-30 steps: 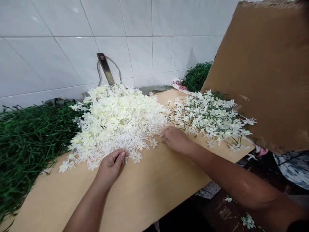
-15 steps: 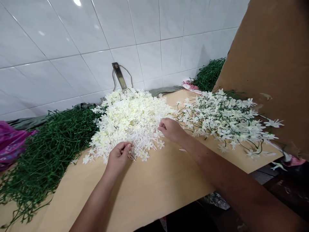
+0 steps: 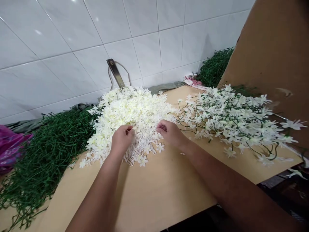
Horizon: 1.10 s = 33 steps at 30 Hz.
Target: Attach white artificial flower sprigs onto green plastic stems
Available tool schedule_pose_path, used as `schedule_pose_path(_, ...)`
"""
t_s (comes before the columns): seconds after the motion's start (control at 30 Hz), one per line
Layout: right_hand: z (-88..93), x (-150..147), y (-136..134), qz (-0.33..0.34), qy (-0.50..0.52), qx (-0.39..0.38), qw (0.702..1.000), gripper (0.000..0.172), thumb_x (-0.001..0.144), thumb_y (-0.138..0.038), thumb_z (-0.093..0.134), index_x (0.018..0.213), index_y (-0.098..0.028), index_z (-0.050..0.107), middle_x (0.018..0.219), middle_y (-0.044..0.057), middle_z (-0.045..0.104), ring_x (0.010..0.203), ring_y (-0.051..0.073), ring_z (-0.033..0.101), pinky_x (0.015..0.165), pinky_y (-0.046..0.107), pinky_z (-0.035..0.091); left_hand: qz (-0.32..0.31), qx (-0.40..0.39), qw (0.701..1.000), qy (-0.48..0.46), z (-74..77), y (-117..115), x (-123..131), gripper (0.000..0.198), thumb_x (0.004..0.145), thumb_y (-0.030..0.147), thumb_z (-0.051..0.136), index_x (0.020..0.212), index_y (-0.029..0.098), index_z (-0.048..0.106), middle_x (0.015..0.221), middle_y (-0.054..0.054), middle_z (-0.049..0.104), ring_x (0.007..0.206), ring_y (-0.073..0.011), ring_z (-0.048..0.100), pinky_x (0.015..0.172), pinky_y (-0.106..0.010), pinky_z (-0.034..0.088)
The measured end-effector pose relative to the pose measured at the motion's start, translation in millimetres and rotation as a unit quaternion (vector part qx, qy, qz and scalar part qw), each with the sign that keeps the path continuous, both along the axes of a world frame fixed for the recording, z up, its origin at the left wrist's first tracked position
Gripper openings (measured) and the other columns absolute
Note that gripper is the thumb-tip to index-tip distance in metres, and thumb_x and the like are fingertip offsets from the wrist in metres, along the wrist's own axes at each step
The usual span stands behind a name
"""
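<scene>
A heap of white artificial flowers (image 3: 130, 106) fills the middle of the cardboard sheet (image 3: 154, 193), with thin white pieces (image 3: 142, 141) spread along its front. My left hand (image 3: 123, 138) is over the heap's front, fingers curled and thumb against the forefinger; whatever lies between them is too small to make out. At the heap's right edge is my right hand (image 3: 168, 131), its fingers also bent together in a pinch, their tips hiding any small thing inside. White flowers on green stems (image 3: 229, 116) lie to the right of my right hand.
Green plastic stems (image 3: 55, 145) are piled at the left, beside a purple cloth (image 3: 12, 149). More green stems (image 3: 214, 66) sit at the back right, near an upright cardboard panel (image 3: 272, 48). A metal strip with a cord (image 3: 116, 74) leans on the tiled wall (image 3: 135, 25).
My left hand has moved up and to the right, further over the heap. My right hand stays almost in place, still pinched. The view has shifted slightly.
</scene>
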State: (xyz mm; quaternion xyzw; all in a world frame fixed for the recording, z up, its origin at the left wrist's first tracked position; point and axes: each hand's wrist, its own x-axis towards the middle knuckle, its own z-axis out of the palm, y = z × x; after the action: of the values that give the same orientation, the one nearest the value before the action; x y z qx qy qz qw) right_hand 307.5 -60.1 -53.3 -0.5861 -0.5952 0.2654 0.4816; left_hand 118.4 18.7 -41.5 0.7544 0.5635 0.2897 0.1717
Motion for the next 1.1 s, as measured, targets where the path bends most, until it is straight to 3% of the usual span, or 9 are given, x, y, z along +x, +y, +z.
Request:
schedule_pose_path(0.13,-7.2,-5,4,0.036,0.087,-0.024,0.995,0.009,0.070,-0.018,0.049,0.078,-0.015,0.053,0.068,0.000,0.051,0.056,0.008,0.048,0.052,0.021,0.042,0.009,-0.037,0.993,-0.112,6.3,1,-6,0.016,0.064,0.032,0.054,0.069,0.018,0.056,0.057,0.002,0.052,0.052,-0.0115,0.044,0.053,-0.023,0.032)
schedule_pose_path(0.27,-7.3,-6,3,0.027,0.087,-0.043,0.995,0.011,0.070,-0.019,0.049,0.077,-0.014,0.057,0.067,0.001,0.052,0.055,0.008,0.047,0.051,0.021,0.041,0.028,-0.083,0.970,-0.225,15.9,-8,-10,0.011,0.059,0.026,0.055,0.060,0.017,0.049,0.052,0.005,0.047,0.047,-0.0083,0.039,0.049,-0.021,0.029)
schedule_pose_path(0.37,-4.6,-4,2,0.009,0.086,-0.055,0.995,0.013,0.072,-0.020,0.048,0.077,-0.013,0.058,0.059,-0.002,0.048,0.049,0.006,0.039,0.046,0.020,0.034,0.028,-0.138,0.937,-0.318,20.6,-20,-14,0.013,0.056,0.024,0.058,0.059,0.016,0.048,0.052,0.005,0.046,0.050,-0.0076,0.042,0.049,-0.020,0.030)
schedule_pose_path(0.53,-3.9,-6,1,0.003,0.073,-0.072,0.995,0.017,0.075,-0.021,0.042,0.080,-0.014,0.056,0.051,-0.005,0.038,0.044,0.006,0.033,0.044,0.020,0.028,0.008,-0.248,0.854,-0.457,18.1,-49,-16,0.021,0.054,0.024,0.063,0.065,0.016,0.047,0.053,0.005,0.048,0.050,-0.0070,0.044,0.048,-0.019,0.033)
schedule_pose_path(0.7,-5.1,-9,3,0.015,0.101,-0.067,0.993,0.012,0.075,-0.024,0.045,0.069,-0.015,0.051,0.056,-0.003,0.043,0.050,0.008,0.040,0.050,0.022,0.034,-0.025,-0.301,0.815,-0.495,10.9,-65,-7,0.020,0.059,0.023,0.063,0.070,0.016,0.048,0.054,0.005,0.050,0.048,-0.0057,0.043,0.045,-0.017,0.032)
schedule_pose_path(0.87,-0.2,-8,1,-0.023,0.135,-0.045,0.990,0.013,0.068,-0.027,0.057,0.067,-0.014,0.054,0.061,-0.002,0.047,0.056,0.008,0.041,0.056,0.023,0.034,-0.043,-0.351,0.768,-0.534,13.0,-70,-2,0.022,0.059,0.019,0.066,0.072,0.017,0.049,0.053,0.005,0.052,0.051,-0.0059,0.048,0.048,-0.015,0.036)
schedule_pose_path(0.97,3.6,-17,-3,0.022,0.249,-0.068,0.966,0.018,0.063,-0.029,0.064,0.069,-0.015,0.055,0.062,-0.003,0.050,0.055,0.006,0.042,0.054,0.022,0.034,-0.056,-0.382,0.737,-0.555,17.1,-73,-1,0.023,0.058,0.018,0.068,0.073,0.016,0.050,0.056,0.003,0.056,0.053,-0.0061,0.051,0.051,-0.015,0.040)
schedule_pose_path(1.1,7.3,-37,-11,0.107,0.411,-0.122,0.897,0.023,0.056,-0.027,0.070,0.064,-0.015,0.053,0.062,-0.003,0.054,0.056,0.006,0.046,0.055,0.020,0.036,-0.084,-0.413,0.695,-0.582,20.0,-76,-2,0.019,0.059,0.015,0.068,0.072,0.014,0.054,0.059,0.001,0.059,0.053,-0.0063,0.052,0.053,-0.016,0.043)
